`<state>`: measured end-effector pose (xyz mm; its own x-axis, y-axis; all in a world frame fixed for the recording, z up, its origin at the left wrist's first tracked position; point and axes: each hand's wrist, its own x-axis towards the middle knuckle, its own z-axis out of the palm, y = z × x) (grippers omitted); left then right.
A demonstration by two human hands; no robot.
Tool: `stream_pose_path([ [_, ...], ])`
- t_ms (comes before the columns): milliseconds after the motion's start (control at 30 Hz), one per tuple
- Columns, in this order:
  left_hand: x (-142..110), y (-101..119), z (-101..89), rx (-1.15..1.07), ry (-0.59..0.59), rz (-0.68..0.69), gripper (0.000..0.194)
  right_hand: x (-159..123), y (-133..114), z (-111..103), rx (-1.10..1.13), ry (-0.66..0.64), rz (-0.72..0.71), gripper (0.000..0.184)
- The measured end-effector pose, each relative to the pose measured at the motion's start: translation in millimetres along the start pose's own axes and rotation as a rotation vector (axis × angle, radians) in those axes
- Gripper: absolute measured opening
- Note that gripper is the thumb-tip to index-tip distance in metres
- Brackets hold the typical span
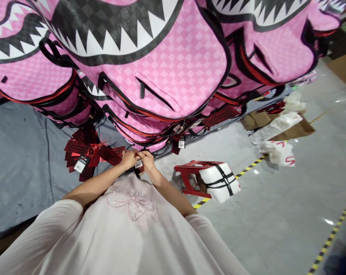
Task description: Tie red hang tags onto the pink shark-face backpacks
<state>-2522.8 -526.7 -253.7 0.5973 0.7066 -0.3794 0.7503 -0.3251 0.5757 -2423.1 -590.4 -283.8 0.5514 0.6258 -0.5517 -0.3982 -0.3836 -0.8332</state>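
Note:
My left hand [129, 158] and my right hand [147, 159] meet close together in front of my chest, fingers pinched on a small white tag [138, 164] with a dark red tag under it. A heap of dark red hang tags [88, 151] lies just left of my hands on the grey cloth. Pink checkered backpacks with shark-mouth prints [167, 61] are piled high right behind my hands, some with tags hanging from their zippers.
A red plastic stool [190, 173] with a white foam cushion [221, 181] strapped on lies tipped over to the right. Cardboard and white plastic bags [276, 130] sit further right on the grey floor with yellow-black tape lines. A grey cloth [18, 160] covers the floor at left.

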Motion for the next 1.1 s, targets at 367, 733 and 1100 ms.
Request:
stream_pose_path([
  [367,1.6,-4.2,-1.0,-0.017,-0.006,0.025,0.016,-1.0,-1.8,5.1,0.052,0.034,0.033,0.031],
  [733,1.7,-0.6,0.7,-0.001,0.006,0.022,0.015,-6.8,-5.4,0.5,0.048,0.005,0.025,0.032],
  [1100,-5.1,10.4,2.4,0.018,-0.002,-0.016,0.016,-1.9,3.9,-18.4,-0.058,-0.039,0.046,0.032],
])
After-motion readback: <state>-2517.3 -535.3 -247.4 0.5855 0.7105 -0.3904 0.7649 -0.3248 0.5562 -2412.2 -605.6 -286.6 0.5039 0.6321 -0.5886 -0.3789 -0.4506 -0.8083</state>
